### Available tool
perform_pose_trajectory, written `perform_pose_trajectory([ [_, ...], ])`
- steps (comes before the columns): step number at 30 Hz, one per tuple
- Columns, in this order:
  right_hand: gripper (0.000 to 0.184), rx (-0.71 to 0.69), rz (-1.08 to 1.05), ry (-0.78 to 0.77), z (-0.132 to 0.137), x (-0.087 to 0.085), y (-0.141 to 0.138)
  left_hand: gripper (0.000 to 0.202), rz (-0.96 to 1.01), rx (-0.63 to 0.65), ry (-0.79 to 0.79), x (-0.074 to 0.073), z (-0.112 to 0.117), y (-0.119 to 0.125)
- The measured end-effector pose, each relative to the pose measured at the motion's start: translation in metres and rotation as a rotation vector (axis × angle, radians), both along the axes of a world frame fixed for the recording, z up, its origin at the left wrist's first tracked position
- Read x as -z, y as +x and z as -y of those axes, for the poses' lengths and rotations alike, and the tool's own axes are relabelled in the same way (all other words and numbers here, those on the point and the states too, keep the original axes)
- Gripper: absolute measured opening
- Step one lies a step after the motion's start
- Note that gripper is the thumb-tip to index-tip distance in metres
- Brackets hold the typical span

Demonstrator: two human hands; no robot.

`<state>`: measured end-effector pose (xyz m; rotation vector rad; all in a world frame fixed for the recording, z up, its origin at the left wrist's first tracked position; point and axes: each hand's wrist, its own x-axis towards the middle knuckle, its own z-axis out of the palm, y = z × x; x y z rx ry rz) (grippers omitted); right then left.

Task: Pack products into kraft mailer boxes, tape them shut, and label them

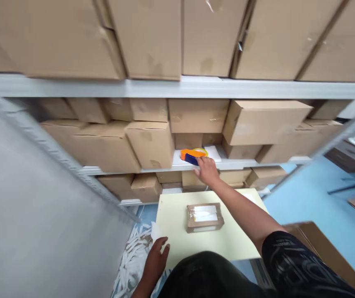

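My right hand (207, 170) reaches forward over the table to the middle shelf. Its fingers are closed around the dark blue handle of an orange tape dispenser (190, 155), which is at the shelf's front edge. A yellow ring, perhaps its tape roll, shows behind the dispenser. On the pale yellow table (174, 244) lies a small cardboard box (205, 217), with a white label under shiny tape on top. My left hand (158, 254) is by the table's left edge, thumb and fingers apart, holding nothing and not touching the box.
Cardboard boxes (149, 142) fill much of the grey metal shelving (152, 88). A white item (212, 153) lies beside the dispenser. White paper strips (130, 256) are heaped at the lower left, near a grey wall (41, 207). An open carton (329, 244) stands at the right.
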<state>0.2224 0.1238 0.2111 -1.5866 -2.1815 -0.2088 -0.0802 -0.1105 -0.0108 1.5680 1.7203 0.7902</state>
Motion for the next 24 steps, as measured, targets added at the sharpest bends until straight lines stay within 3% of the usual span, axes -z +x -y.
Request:
perform_pose_trajectory([
  [3, 0.042, -0.025, -0.207, -0.158, 0.074, 0.057, 0.030, 0.040, -0.029, 0.061, -0.008, -0.012, -0.012, 0.014],
  [6, 0.024, 0.089, -0.445, -0.455, 0.157, 0.125, 0.072, 0.035, -0.055, 0.220, -0.020, -0.029, -0.026, 0.046],
  [9, 0.018, 0.221, -0.601, -0.693, 0.223, 0.178, 0.117, 0.031, -0.105, 0.455, -0.002, -0.053, -0.045, 0.099],
  [11, 0.019, 0.321, -0.673, -0.748, 0.251, 0.200, 0.145, 0.030, -0.136, 0.611, 0.049, -0.068, -0.062, 0.145],
  [14, 0.021, 0.421, -0.736, -0.771, 0.273, 0.212, 0.177, 0.029, -0.180, 0.821, 0.088, -0.081, -0.092, 0.223],
  [17, 0.023, 0.464, -0.782, -0.779, 0.280, 0.210, 0.199, 0.028, -0.230, 0.928, 0.107, -0.076, -0.127, 0.304],
  [20, 0.025, 0.501, -0.832, -0.780, 0.285, 0.206, 0.217, 0.025, -0.321, 0.978, 0.085, -0.053, -0.164, 0.379],
  [24, 0.026, 0.527, -0.912, -0.782, 0.296, 0.206, 0.238, 0.022, -0.461, 0.997, 0.048, -0.007, -0.207, 0.457],
])
